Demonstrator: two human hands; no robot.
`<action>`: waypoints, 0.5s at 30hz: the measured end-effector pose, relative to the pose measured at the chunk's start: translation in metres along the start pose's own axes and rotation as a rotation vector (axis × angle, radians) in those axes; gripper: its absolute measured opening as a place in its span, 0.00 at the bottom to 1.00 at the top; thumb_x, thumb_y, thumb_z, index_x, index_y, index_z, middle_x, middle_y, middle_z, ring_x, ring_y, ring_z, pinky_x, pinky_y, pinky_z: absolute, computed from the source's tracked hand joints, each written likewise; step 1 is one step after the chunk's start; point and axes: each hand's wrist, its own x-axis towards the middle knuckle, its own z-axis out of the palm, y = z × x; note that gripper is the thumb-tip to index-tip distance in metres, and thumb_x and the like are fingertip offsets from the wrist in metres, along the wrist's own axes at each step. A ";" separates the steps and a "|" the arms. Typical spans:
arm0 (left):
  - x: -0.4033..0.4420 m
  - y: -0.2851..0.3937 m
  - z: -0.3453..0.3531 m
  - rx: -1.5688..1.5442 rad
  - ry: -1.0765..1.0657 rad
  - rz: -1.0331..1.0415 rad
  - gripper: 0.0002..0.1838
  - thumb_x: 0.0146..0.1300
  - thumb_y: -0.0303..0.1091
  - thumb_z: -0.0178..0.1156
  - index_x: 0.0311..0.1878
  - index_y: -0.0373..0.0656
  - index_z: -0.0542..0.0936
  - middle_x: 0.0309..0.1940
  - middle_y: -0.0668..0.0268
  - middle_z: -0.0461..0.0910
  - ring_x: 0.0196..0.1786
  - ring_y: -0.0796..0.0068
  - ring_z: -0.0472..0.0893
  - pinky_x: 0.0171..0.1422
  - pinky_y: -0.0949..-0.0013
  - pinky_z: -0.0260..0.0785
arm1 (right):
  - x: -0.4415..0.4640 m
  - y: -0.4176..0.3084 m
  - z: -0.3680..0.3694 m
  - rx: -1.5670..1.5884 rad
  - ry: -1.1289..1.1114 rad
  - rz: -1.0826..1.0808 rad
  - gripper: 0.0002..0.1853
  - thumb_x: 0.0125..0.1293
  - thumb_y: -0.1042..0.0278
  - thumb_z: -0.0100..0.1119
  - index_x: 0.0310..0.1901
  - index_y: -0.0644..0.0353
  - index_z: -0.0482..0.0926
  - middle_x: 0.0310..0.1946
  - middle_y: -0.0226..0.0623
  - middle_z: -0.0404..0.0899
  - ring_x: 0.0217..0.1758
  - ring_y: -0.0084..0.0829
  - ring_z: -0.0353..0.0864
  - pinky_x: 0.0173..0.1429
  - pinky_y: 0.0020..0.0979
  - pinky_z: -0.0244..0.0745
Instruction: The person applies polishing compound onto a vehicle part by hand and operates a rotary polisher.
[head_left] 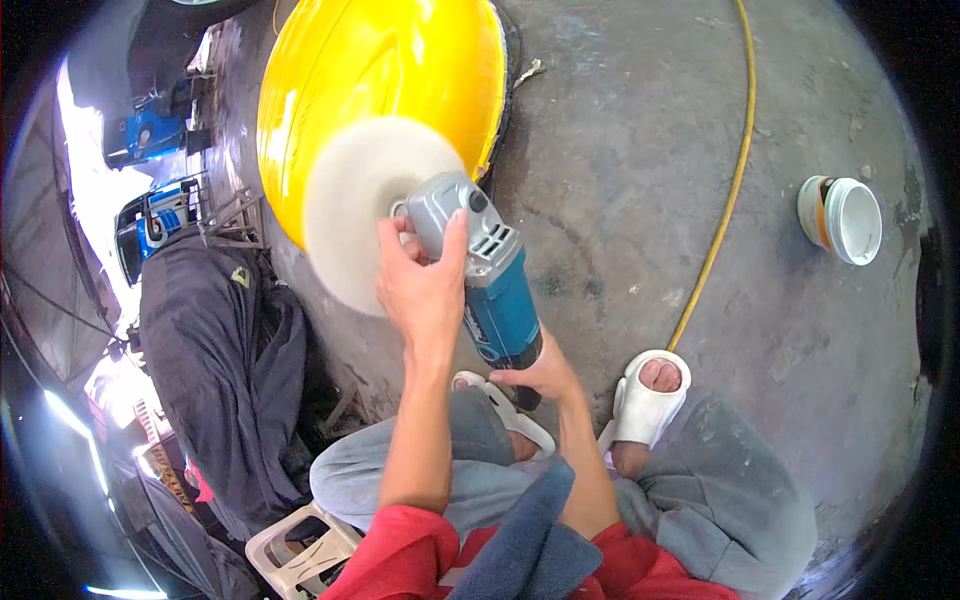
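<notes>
My left hand (425,285) is closed round the grey gear head of a teal electric polisher (497,300), thumb along its top. Farther back, my right hand (548,372) grips the dark rear end of the tool. The round white polishing pad (350,215) looks smeared, as if spinning. It overlaps the lower part of a glossy yellow curved panel (385,65); whether it touches the surface I cannot tell. Streaks and reflections show on the yellow paint.
A yellow hose (745,130) runs across the grey concrete floor (620,150) towards my right white clog (650,395). A white bucket (857,222) lies at the right. Dark cloth (215,370) hangs at the left, above a beige plastic stool (300,545).
</notes>
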 end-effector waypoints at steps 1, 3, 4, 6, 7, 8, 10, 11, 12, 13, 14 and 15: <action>0.001 0.002 0.004 0.002 0.001 0.000 0.29 0.55 0.54 0.68 0.47 0.38 0.74 0.30 0.50 0.83 0.35 0.53 0.83 0.44 0.56 0.72 | 0.000 -0.001 -0.001 0.012 -0.021 0.011 0.51 0.35 0.70 0.84 0.65 0.67 0.65 0.56 0.37 0.76 0.58 0.29 0.75 0.66 0.33 0.66; 0.004 0.005 0.015 -0.022 0.039 0.090 0.30 0.54 0.54 0.69 0.48 0.39 0.74 0.31 0.49 0.83 0.35 0.54 0.84 0.44 0.57 0.73 | 0.005 0.009 -0.011 0.061 -0.030 0.026 0.50 0.36 0.71 0.84 0.64 0.66 0.66 0.56 0.36 0.75 0.57 0.29 0.75 0.66 0.33 0.66; 0.010 0.010 0.025 -0.028 0.087 0.191 0.30 0.54 0.55 0.68 0.49 0.39 0.74 0.31 0.47 0.83 0.37 0.49 0.84 0.45 0.55 0.73 | 0.012 -0.001 -0.016 0.067 -0.024 0.037 0.50 0.36 0.72 0.84 0.65 0.66 0.65 0.57 0.36 0.75 0.58 0.29 0.74 0.67 0.33 0.65; 0.026 0.037 0.037 0.069 0.063 0.267 0.31 0.54 0.56 0.67 0.48 0.38 0.74 0.33 0.44 0.83 0.40 0.43 0.83 0.47 0.51 0.72 | 0.030 -0.015 -0.028 -0.009 -0.010 -0.048 0.44 0.40 0.70 0.82 0.61 0.65 0.68 0.50 0.34 0.77 0.50 0.28 0.78 0.58 0.31 0.72; 0.034 0.054 0.045 0.104 0.105 0.339 0.32 0.54 0.56 0.66 0.49 0.36 0.74 0.36 0.42 0.82 0.44 0.39 0.81 0.51 0.48 0.71 | 0.040 -0.027 -0.035 -0.010 -0.012 -0.050 0.44 0.40 0.70 0.82 0.61 0.65 0.68 0.50 0.34 0.77 0.50 0.28 0.78 0.58 0.31 0.72; 0.044 0.070 0.052 0.100 0.101 0.356 0.32 0.54 0.56 0.65 0.48 0.34 0.74 0.38 0.40 0.82 0.46 0.38 0.81 0.55 0.47 0.70 | 0.049 -0.045 -0.042 -0.004 -0.006 0.019 0.39 0.41 0.68 0.81 0.56 0.63 0.71 0.44 0.32 0.78 0.42 0.26 0.78 0.49 0.29 0.74; 0.066 0.094 0.063 0.116 0.101 0.412 0.33 0.53 0.56 0.65 0.49 0.33 0.74 0.40 0.39 0.82 0.47 0.37 0.80 0.57 0.47 0.69 | 0.063 -0.082 -0.048 -0.021 0.023 0.075 0.29 0.44 0.65 0.79 0.47 0.60 0.74 0.32 0.28 0.78 0.29 0.22 0.76 0.34 0.26 0.72; 0.075 0.103 0.065 0.112 0.102 0.410 0.33 0.53 0.56 0.65 0.49 0.33 0.74 0.40 0.39 0.82 0.47 0.37 0.80 0.57 0.47 0.69 | 0.069 -0.099 -0.049 -0.043 0.045 0.059 0.24 0.45 0.65 0.78 0.42 0.58 0.75 0.27 0.26 0.76 0.23 0.20 0.74 0.28 0.25 0.69; 0.081 0.112 0.066 0.089 0.104 0.410 0.33 0.53 0.56 0.65 0.48 0.33 0.75 0.40 0.38 0.81 0.47 0.36 0.80 0.57 0.47 0.68 | 0.075 -0.113 -0.053 -0.034 0.022 0.068 0.21 0.47 0.65 0.77 0.40 0.58 0.75 0.26 0.26 0.76 0.23 0.21 0.74 0.29 0.25 0.70; 0.086 0.118 0.067 0.063 0.107 0.411 0.33 0.53 0.56 0.65 0.48 0.32 0.75 0.40 0.38 0.81 0.47 0.36 0.80 0.58 0.47 0.68 | 0.074 -0.119 -0.054 -0.041 0.023 0.064 0.21 0.47 0.65 0.77 0.40 0.58 0.75 0.26 0.26 0.76 0.23 0.21 0.74 0.29 0.25 0.70; 0.088 0.120 0.066 0.073 0.115 0.382 0.34 0.53 0.57 0.64 0.48 0.32 0.75 0.41 0.39 0.81 0.48 0.37 0.80 0.58 0.47 0.68 | 0.074 -0.125 -0.054 -0.081 0.003 0.056 0.20 0.49 0.66 0.74 0.40 0.59 0.74 0.26 0.28 0.76 0.23 0.22 0.75 0.29 0.26 0.71; 0.086 0.116 0.064 0.068 0.116 0.382 0.34 0.53 0.57 0.64 0.48 0.32 0.75 0.41 0.39 0.81 0.48 0.37 0.80 0.58 0.47 0.68 | 0.073 -0.130 -0.053 -0.120 -0.019 0.050 0.18 0.51 0.67 0.72 0.40 0.59 0.74 0.26 0.29 0.76 0.24 0.22 0.76 0.29 0.27 0.72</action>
